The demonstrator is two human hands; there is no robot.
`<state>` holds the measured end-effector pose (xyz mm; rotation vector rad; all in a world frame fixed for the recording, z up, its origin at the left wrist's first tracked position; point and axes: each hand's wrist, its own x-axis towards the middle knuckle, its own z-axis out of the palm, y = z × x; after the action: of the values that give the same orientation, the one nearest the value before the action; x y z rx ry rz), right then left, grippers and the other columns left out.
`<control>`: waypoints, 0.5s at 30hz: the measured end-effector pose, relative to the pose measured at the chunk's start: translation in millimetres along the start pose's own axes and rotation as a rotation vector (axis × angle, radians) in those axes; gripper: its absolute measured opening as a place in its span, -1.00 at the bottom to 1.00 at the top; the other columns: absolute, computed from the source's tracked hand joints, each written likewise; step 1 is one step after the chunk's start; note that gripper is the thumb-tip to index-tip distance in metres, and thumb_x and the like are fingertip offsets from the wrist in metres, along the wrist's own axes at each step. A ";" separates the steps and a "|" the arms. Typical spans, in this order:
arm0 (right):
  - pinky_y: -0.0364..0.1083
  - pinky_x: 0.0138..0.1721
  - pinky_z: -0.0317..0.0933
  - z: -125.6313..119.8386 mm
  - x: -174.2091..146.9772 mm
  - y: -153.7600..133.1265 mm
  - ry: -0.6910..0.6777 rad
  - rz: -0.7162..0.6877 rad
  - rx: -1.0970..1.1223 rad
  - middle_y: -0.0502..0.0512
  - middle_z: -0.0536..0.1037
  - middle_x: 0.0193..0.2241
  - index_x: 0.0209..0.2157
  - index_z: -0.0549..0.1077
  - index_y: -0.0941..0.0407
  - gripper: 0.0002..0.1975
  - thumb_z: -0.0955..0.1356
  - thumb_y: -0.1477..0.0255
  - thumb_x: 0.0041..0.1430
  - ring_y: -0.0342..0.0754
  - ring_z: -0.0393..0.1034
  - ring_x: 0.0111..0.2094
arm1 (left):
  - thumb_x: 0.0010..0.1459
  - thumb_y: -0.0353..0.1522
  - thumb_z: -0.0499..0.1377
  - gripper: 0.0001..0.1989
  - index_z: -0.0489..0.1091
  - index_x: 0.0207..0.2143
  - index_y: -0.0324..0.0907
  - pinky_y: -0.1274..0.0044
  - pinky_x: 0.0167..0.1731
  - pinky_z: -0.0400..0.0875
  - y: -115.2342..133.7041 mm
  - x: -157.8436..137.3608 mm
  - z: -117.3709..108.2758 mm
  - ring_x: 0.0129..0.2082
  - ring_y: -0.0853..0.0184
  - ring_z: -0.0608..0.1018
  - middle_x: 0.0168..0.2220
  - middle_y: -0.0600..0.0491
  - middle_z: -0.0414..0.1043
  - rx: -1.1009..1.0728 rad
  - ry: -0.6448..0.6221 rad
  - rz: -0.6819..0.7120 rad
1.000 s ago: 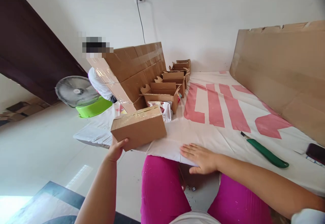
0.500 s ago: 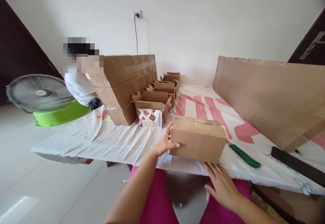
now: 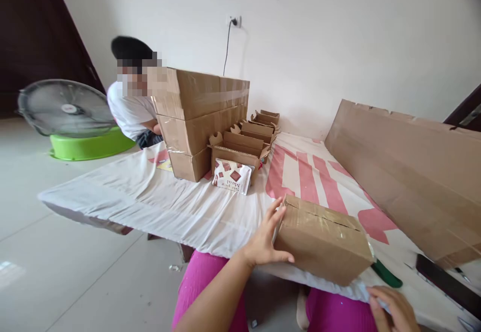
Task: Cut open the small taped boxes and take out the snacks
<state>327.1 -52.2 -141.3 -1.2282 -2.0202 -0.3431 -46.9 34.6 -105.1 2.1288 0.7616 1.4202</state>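
A taped cardboard box (image 3: pixel 323 246) lies at the front edge of the cloth-covered table (image 3: pixel 180 211). My left hand (image 3: pixel 268 239) grips its left end, thumb against the front side and fingers spread along the end and upper corner. To the right of the box, my right hand (image 3: pixel 391 309) is off it, low by the table edge. Its fingers are loosely bent and apart, with nothing seen in them. Just above that hand is a green handle (image 3: pixel 387 274), its other end hidden behind the box.
Closed boxes (image 3: pixel 199 121) are stacked at left, beside a row of open boxes (image 3: pixel 236 146). A printed pouch (image 3: pixel 232 175) leans on the nearest one. A dark long object (image 3: pixel 447 282) and a large cardboard sheet (image 3: pixel 406 171) are at right. A person (image 3: pixel 131 111) sits behind the stack near a fan (image 3: pixel 67 109).
My right hand has left the front of the box and moved right, towards the green handle. My left hand stays at the box's left end. The view has shifted and tilted.
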 end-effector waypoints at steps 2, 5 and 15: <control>0.09 -0.16 0.34 -1.5 8.2 23.5 -0.001 0.138 -0.071 0.20 0.56 -0.25 -0.18 0.44 0.09 -0.74 0.25 0.24 0.24 0.13 0.46 -0.20 | -0.05 0.00 0.33 -0.05 -0.04 0.31 0.06 0.04 0.24 0.02 10.6 0.4 1.6 0.36 -0.11 -0.04 0.37 -0.16 -0.27 0.082 0.020 0.096; 0.19 -0.13 0.33 7.5 18.0 49.1 -0.104 0.265 -0.232 0.27 0.56 -0.20 -0.20 0.46 0.12 -0.57 0.21 0.09 0.16 0.24 0.44 -0.15 | 0.12 -0.14 0.25 -0.39 0.16 0.17 -0.04 0.10 0.20 0.15 23.5 0.6 1.8 0.30 -0.04 0.11 0.28 -0.19 -0.07 0.172 0.065 0.115; 0.20 -0.18 0.35 20.0 44.2 85.4 -0.419 0.387 -0.473 0.33 0.59 -0.26 -0.19 0.55 0.14 -0.57 0.20 0.28 0.01 0.30 0.50 -0.24 | 0.17 -0.31 0.17 -0.62 0.24 0.04 -0.11 0.13 0.05 0.28 32.7 0.3 3.5 0.09 0.05 0.30 0.05 -0.17 0.16 0.270 0.198 0.178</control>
<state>378.7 31.2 -136.1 -2.0931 -2.0353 -0.4117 -37.4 10.5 -85.0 2.3302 0.9008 1.7268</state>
